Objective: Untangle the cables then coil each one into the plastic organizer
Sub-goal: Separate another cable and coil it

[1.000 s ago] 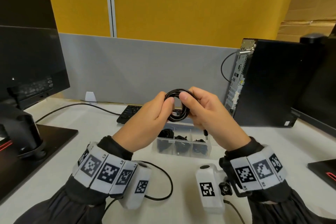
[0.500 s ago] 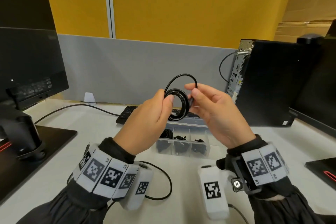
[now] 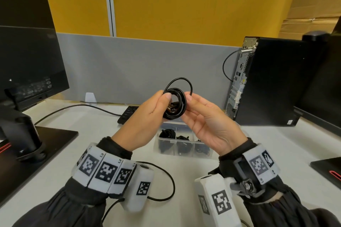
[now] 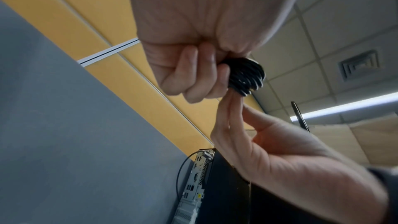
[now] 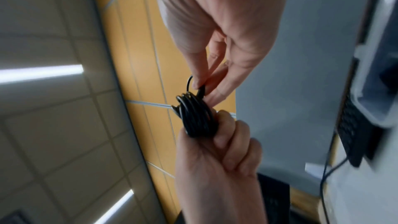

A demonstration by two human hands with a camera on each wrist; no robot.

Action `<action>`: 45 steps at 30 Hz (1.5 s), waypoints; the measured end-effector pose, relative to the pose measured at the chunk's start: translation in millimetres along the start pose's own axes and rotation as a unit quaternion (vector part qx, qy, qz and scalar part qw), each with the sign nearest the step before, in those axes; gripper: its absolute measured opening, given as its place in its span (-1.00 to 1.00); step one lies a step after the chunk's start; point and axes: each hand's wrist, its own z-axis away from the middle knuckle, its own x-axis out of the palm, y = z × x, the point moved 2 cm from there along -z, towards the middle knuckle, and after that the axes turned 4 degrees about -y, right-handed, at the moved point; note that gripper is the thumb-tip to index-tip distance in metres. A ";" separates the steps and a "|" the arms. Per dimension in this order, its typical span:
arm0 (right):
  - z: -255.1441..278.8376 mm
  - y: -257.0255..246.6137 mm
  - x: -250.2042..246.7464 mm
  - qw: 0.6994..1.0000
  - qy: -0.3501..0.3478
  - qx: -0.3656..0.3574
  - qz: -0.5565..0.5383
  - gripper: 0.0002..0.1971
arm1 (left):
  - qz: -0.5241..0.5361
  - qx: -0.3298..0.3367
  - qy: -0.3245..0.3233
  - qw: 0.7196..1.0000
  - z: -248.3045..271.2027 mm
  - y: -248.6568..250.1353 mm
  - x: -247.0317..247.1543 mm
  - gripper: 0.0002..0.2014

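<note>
I hold a black cable (image 3: 174, 104) wound into a small, tight coil in front of my chest, above a white desk (image 3: 60, 153). My left hand (image 3: 145, 116) grips the coil, with the thumb pressed on its near face and the fingers curled round behind it. My right hand (image 3: 206, 121) pinches the last loose stretch of the same cable between thumb and forefinger, at the right edge of the coil. That stretch stands up as one wider loop above the wound turns.

Directly below my hands sits the clear plastic organizer (image 3: 177, 150), a shallow box split into compartments. Three compartments along its near side each already hold a bundle of dark cable. The rest of the box is hidden behind my hands, so I cannot tell whether a free compartment lies there.

I judge that I am on the final turn of coiling this cable. The next move calls for drawing the loose loop down snug against the other turns and securing the end so the coil does not spring open. After that I need to lower the coil into a free compartment without loosening my grip early.

A black keyboard (image 3: 129, 114) lies behind the organizer. A monitor (image 3: 27, 57) stands at the left and a black computer tower (image 3: 273, 83) at the right.
</note>
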 end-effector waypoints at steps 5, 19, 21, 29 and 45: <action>0.9 7.8 4.6 0.998 0.005 0.034 -0.055 -0.90 | 0.053 -0.031 -0.051 0.997 -1.3 -0.5 -4.2 -0.66; 2.9 15.7 1.9 0.979 -0.057 0.003 0.194 -0.37 | -0.144 -0.032 0.025 0.989 -0.4 -9.6 1.6 -0.66; 3.2 15.5 2.7 0.971 -0.083 0.002 0.222 -0.42 | -0.147 -0.031 0.011 0.989 0.3 -8.4 3.0 -0.70; 1.5 11.3 -0.4 0.955 -0.061 -0.039 0.286 -0.82 | -0.145 -0.031 0.005 0.989 -1.4 -9.9 5.4 -0.57; 19.3 -34.5 9.9 0.777 0.030 -0.334 0.533 -0.94 | -0.188 -0.039 0.063 0.979 -5.1 -12.0 -5.7 -0.67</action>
